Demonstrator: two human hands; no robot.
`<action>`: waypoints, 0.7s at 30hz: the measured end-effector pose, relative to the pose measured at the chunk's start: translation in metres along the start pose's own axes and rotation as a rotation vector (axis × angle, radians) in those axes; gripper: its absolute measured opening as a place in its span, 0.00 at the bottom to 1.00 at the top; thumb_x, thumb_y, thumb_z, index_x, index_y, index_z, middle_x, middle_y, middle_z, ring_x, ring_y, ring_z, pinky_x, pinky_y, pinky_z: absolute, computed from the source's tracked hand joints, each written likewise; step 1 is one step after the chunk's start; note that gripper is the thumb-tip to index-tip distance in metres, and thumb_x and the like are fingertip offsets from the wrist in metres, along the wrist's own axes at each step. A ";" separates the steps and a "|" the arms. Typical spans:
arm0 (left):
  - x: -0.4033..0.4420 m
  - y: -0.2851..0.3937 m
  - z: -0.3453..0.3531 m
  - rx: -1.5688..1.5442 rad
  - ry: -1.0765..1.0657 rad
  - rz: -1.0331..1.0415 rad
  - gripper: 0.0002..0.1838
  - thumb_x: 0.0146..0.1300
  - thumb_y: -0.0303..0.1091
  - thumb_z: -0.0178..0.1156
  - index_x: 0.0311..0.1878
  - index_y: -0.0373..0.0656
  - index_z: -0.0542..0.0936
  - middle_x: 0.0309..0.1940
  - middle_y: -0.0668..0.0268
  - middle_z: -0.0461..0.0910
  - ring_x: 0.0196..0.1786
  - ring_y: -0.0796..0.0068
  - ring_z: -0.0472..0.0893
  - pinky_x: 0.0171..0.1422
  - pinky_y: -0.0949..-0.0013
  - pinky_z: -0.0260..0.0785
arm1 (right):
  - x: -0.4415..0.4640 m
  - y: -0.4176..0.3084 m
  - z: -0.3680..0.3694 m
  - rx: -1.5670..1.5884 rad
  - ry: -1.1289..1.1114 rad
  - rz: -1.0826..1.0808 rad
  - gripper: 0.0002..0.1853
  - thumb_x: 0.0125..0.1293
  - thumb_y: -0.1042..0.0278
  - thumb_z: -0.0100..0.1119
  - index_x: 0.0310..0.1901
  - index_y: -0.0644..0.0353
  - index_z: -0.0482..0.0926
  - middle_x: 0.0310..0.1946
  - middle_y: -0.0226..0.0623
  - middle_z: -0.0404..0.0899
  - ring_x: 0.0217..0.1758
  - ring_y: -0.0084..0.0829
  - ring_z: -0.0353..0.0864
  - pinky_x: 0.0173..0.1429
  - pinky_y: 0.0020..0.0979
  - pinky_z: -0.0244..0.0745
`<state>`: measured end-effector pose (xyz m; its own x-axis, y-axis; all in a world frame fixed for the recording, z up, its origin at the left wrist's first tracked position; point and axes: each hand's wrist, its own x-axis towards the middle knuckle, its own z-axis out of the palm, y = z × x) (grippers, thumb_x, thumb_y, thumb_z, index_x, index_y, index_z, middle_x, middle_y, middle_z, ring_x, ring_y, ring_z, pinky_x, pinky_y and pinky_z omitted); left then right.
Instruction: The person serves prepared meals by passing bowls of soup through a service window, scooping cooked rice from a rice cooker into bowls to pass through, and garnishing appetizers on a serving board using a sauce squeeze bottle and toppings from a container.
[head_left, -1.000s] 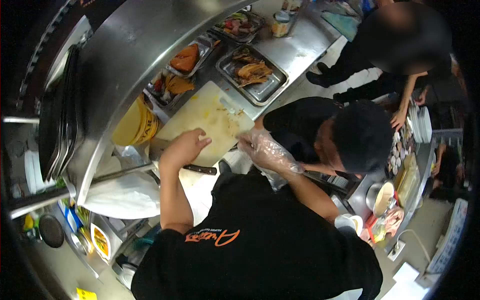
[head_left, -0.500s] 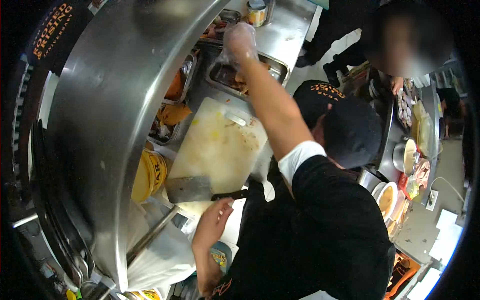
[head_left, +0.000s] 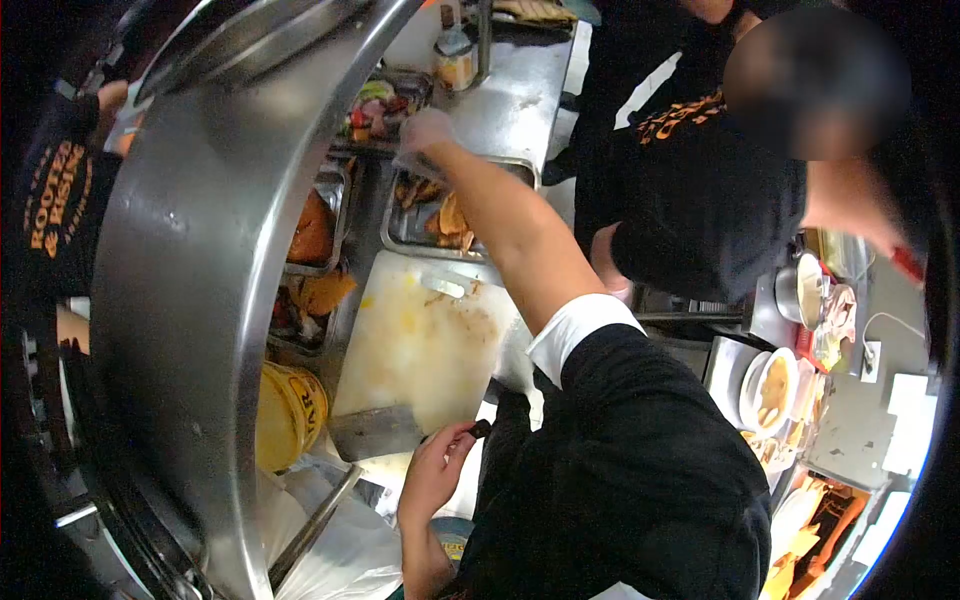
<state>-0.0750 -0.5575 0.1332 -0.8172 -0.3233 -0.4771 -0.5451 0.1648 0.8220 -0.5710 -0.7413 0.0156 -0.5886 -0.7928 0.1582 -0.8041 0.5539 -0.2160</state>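
Observation:
My left hand (head_left: 437, 472) closes round the dark handle of a cleaver (head_left: 375, 433). The cleaver's wide blade lies flat across the near end of a white cutting board (head_left: 420, 345), which is stained yellow and brown. My right hand (head_left: 427, 132), in a clear plastic glove, is stretched out beside a metal tray of colourful food (head_left: 378, 110); its fingers are blurred. Below that forearm, a second metal tray (head_left: 400, 240) holds browned pieces of meat (head_left: 453, 225).
Left of the board are a pan with a large orange-brown piece (head_left: 312, 228) and a yellow tub (head_left: 290, 415). A curved steel surface (head_left: 190, 300) borders the left side. A labelled can (head_left: 455, 65) stands at the back. A co-worker (head_left: 700, 190) is at upper right.
My left hand has moved onto the cleaver's handle. My gloved right hand has drawn away from the meat tray toward the tray of colourful food. The co-worker at right has turned and straightened up.

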 end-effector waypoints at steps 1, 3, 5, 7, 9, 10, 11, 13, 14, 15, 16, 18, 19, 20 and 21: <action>0.005 0.001 -0.003 0.017 -0.007 0.013 0.15 0.73 0.36 0.58 0.58 0.41 0.80 0.42 0.55 0.85 0.43 0.64 0.84 0.49 0.65 0.75 | -0.005 -0.002 -0.006 0.047 0.035 0.024 0.15 0.57 0.51 0.61 0.38 0.50 0.89 0.40 0.42 0.87 0.47 0.47 0.87 0.49 0.43 0.82; 0.022 0.005 -0.014 0.041 -0.014 0.023 0.15 0.73 0.36 0.58 0.58 0.40 0.80 0.41 0.55 0.85 0.43 0.64 0.85 0.50 0.65 0.75 | -0.009 0.000 -0.022 0.072 -0.056 0.049 0.14 0.57 0.53 0.61 0.35 0.53 0.89 0.38 0.42 0.87 0.45 0.45 0.87 0.48 0.44 0.81; 0.045 0.015 -0.025 -0.051 0.050 0.035 0.16 0.75 0.37 0.57 0.59 0.40 0.80 0.39 0.63 0.84 0.40 0.75 0.81 0.47 0.70 0.74 | -0.017 0.007 -0.027 0.072 -0.104 0.023 0.14 0.57 0.55 0.62 0.34 0.56 0.88 0.36 0.43 0.86 0.42 0.44 0.86 0.46 0.44 0.81; 0.078 0.045 -0.039 -0.117 0.129 0.037 0.16 0.75 0.38 0.57 0.60 0.41 0.79 0.38 0.66 0.83 0.39 0.77 0.80 0.46 0.71 0.73 | -0.022 0.022 -0.030 0.083 -0.060 -0.077 0.12 0.56 0.59 0.62 0.32 0.58 0.87 0.34 0.45 0.85 0.40 0.46 0.86 0.46 0.45 0.80; 0.112 0.072 -0.054 -0.102 0.204 0.066 0.16 0.75 0.38 0.56 0.60 0.41 0.79 0.37 0.67 0.83 0.37 0.79 0.78 0.44 0.73 0.72 | -0.026 0.035 -0.044 0.166 0.042 -0.235 0.09 0.54 0.64 0.62 0.31 0.60 0.87 0.33 0.47 0.85 0.39 0.49 0.85 0.46 0.47 0.80; 0.131 0.087 -0.062 -0.092 0.243 0.084 0.16 0.75 0.39 0.56 0.60 0.41 0.79 0.37 0.68 0.82 0.36 0.79 0.78 0.43 0.73 0.72 | -0.026 0.041 -0.057 0.227 0.111 -0.327 0.08 0.54 0.67 0.62 0.30 0.61 0.87 0.32 0.48 0.85 0.38 0.52 0.84 0.47 0.48 0.80; 0.150 0.101 -0.072 -0.078 0.287 0.104 0.17 0.75 0.38 0.56 0.60 0.40 0.79 0.38 0.67 0.82 0.37 0.79 0.78 0.44 0.72 0.72 | -0.027 0.044 -0.069 0.179 0.157 -0.306 0.08 0.55 0.67 0.61 0.30 0.61 0.85 0.32 0.48 0.85 0.38 0.50 0.84 0.45 0.47 0.79; 0.193 0.127 -0.094 -0.051 0.380 0.145 0.17 0.74 0.37 0.58 0.60 0.39 0.78 0.41 0.65 0.81 0.39 0.78 0.77 0.47 0.71 0.72 | -0.027 0.049 -0.093 0.084 0.245 -0.269 0.08 0.59 0.67 0.60 0.30 0.63 0.82 0.32 0.49 0.83 0.39 0.47 0.84 0.41 0.46 0.77; 0.218 0.139 -0.106 0.092 0.456 0.123 0.18 0.74 0.40 0.57 0.60 0.39 0.78 0.41 0.65 0.81 0.39 0.78 0.77 0.48 0.70 0.72 | -0.021 0.053 -0.105 0.115 0.241 -0.208 0.08 0.60 0.67 0.59 0.29 0.62 0.82 0.32 0.49 0.82 0.39 0.48 0.84 0.42 0.46 0.78; 0.245 0.148 -0.121 0.228 0.538 0.098 0.20 0.75 0.43 0.55 0.61 0.40 0.78 0.42 0.65 0.81 0.40 0.77 0.77 0.49 0.70 0.71 | -0.012 0.058 -0.117 0.144 0.234 -0.157 0.08 0.61 0.66 0.59 0.29 0.62 0.81 0.32 0.50 0.82 0.39 0.48 0.83 0.42 0.46 0.78; 0.278 0.134 -0.146 0.219 0.551 0.242 0.21 0.75 0.44 0.55 0.61 0.40 0.77 0.43 0.64 0.81 0.41 0.75 0.78 0.50 0.69 0.71 | -0.003 0.060 -0.119 0.186 0.213 -0.109 0.09 0.62 0.66 0.59 0.29 0.62 0.81 0.32 0.51 0.82 0.39 0.49 0.83 0.42 0.46 0.78; 0.345 0.124 -0.193 0.128 0.617 0.321 0.22 0.76 0.46 0.53 0.61 0.39 0.77 0.46 0.61 0.82 0.44 0.71 0.79 0.54 0.66 0.72 | 0.022 0.070 -0.113 0.157 0.261 -0.395 0.09 0.63 0.66 0.58 0.32 0.62 0.81 0.32 0.52 0.82 0.41 0.50 0.83 0.44 0.46 0.78; 0.374 0.129 -0.217 0.050 0.658 0.255 0.21 0.76 0.45 0.53 0.61 0.39 0.77 0.48 0.59 0.82 0.46 0.69 0.80 0.56 0.64 0.72 | 0.031 0.072 -0.107 0.148 0.293 -0.522 0.09 0.64 0.66 0.57 0.34 0.62 0.82 0.32 0.52 0.82 0.42 0.51 0.82 0.45 0.46 0.78; 0.410 0.108 -0.259 0.677 0.792 0.618 0.18 0.75 0.42 0.55 0.59 0.40 0.78 0.44 0.63 0.81 0.43 0.74 0.78 0.50 0.67 0.71 | 0.047 0.067 -0.100 0.182 0.239 -0.551 0.09 0.64 0.66 0.57 0.35 0.64 0.81 0.33 0.51 0.82 0.43 0.50 0.82 0.46 0.45 0.78; 0.440 0.079 -0.299 0.897 0.815 0.698 0.17 0.75 0.41 0.56 0.58 0.40 0.79 0.41 0.65 0.81 0.41 0.76 0.78 0.46 0.68 0.71 | 0.063 0.061 -0.094 0.216 0.184 -0.577 0.10 0.65 0.66 0.57 0.37 0.66 0.81 0.34 0.50 0.82 0.44 0.49 0.82 0.47 0.44 0.78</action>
<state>-0.4216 -0.9651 0.0809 -0.7975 -0.3216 0.5104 -0.2617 0.9467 0.1876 -0.6651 -0.7339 0.1030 -0.0868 -0.8810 0.4651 -0.9720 -0.0273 -0.2332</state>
